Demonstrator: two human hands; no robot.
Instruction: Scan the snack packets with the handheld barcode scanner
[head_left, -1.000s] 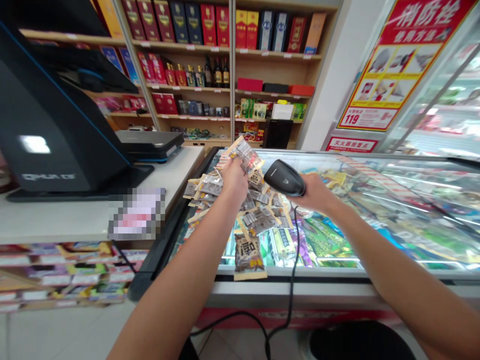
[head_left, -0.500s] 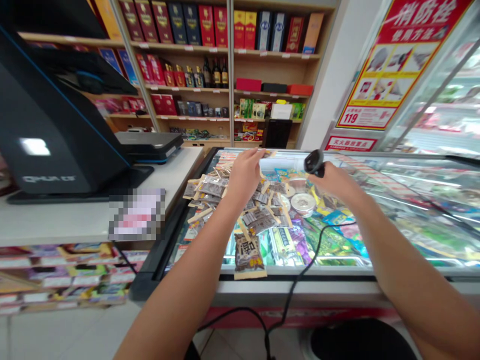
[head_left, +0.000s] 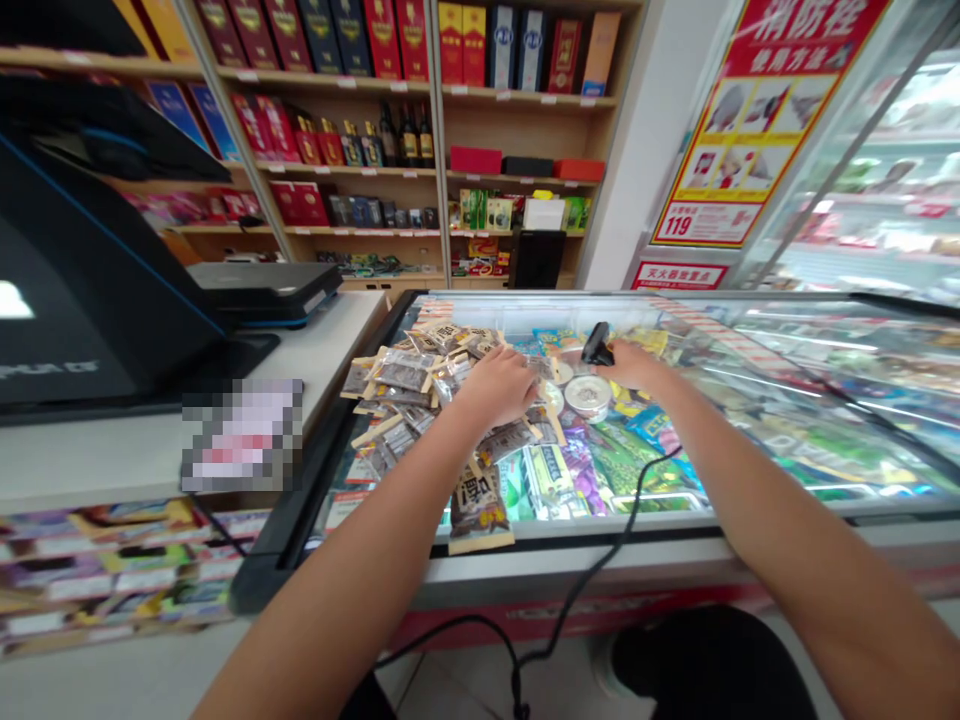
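Over the pile of brown-and-cream snack packets (head_left: 405,370), my left hand (head_left: 504,385) has its fingers curled down around a packet, mostly hidden under the palm. My right hand (head_left: 630,365) grips a black handheld barcode scanner (head_left: 598,345), its head tilted toward the packets. From the scanner a black cable (head_left: 637,500) runs down over the front edge. One snack packet (head_left: 480,508) lies nearest me, partly over the front rim. The pile rests on the glass top of a chest freezer (head_left: 577,550).
Round tubs (head_left: 588,397) and colourful bags (head_left: 630,455) show through the glass. To the left, a counter (head_left: 330,350) holds a black checkout terminal (head_left: 97,270), a scale (head_left: 262,290) and a blurred-out item (head_left: 244,435). Shelves (head_left: 330,175) of boxes and bottles stand behind.
My left hand has come back from the far edge and down onto the pile, fingers now more curled. The scanner has lowered and turned. My view has shifted slightly right.
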